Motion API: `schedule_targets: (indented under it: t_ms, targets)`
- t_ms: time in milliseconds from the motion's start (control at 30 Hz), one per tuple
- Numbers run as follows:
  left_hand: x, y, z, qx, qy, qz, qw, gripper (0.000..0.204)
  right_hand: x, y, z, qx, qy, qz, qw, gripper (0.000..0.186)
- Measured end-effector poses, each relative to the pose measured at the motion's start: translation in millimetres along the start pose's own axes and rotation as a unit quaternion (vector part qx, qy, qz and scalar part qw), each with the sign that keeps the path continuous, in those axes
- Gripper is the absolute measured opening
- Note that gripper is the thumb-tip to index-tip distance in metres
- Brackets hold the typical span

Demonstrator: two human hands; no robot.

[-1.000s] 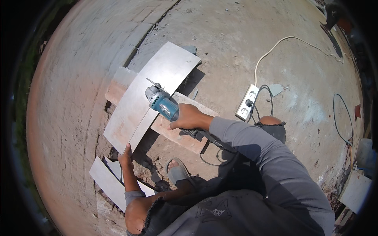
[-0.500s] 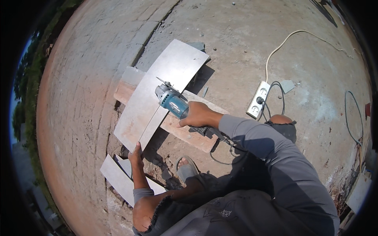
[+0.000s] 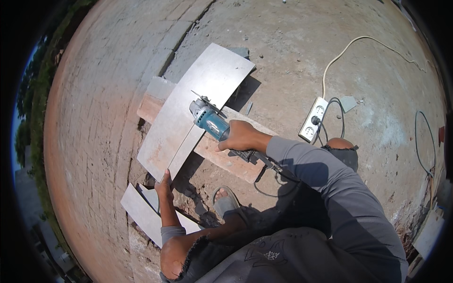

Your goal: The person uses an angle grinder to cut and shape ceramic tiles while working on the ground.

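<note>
While L hand [image 3: 163,187] pinches flat pale-grey tile [image 3: 179,115] at near end, R hand [image 3: 243,135] clenches teal angle grinder [image 3: 211,122]; prob. mid-cut, next needs steady feed.

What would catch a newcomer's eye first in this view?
Most likely the teal angle grinder, gripped in the right hand near mid-picture, its disc over the large pale slab. That slab shines brightly at its far end, while the left hand holds its near end. Right of the grinder, a white power strip stands out on the dusty ground.
</note>
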State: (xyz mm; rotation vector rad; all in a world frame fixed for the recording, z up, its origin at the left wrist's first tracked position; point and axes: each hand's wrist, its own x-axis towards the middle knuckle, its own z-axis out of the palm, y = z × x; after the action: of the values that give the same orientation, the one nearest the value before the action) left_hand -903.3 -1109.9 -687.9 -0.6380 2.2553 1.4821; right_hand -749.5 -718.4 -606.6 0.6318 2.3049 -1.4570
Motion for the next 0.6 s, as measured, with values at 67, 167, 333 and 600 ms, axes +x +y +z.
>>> schedule_targets:
  t_ms: [67, 167, 333, 600]
  targets:
    - [-0.9, 1.7, 0.8, 0.002, -0.008, -0.008, 1.000, 0.066, 0.6, 0.5, -1.0, 0.004, -0.006, -0.001, 1.000, 0.074]
    - [-3.5, 3.4, 2.8, -0.003, -0.001, -0.001, 1.000, 0.065, 1.6, 0.9, -1.9, -0.001, -0.010, 0.000, 1.000, 0.075]
    - [-6.3, 5.3, 3.9, -0.003, -0.001, -0.009, 1.000, 0.066, 2.0, 0.4, -2.0, 0.001, -0.010, 0.003, 1.000, 0.078]
    - [-1.6, 2.2, 2.0, -0.011, -0.012, 0.001, 1.000, 0.060, 2.0, 0.2, -3.2, 0.001, -0.021, 0.005, 1.000, 0.078]
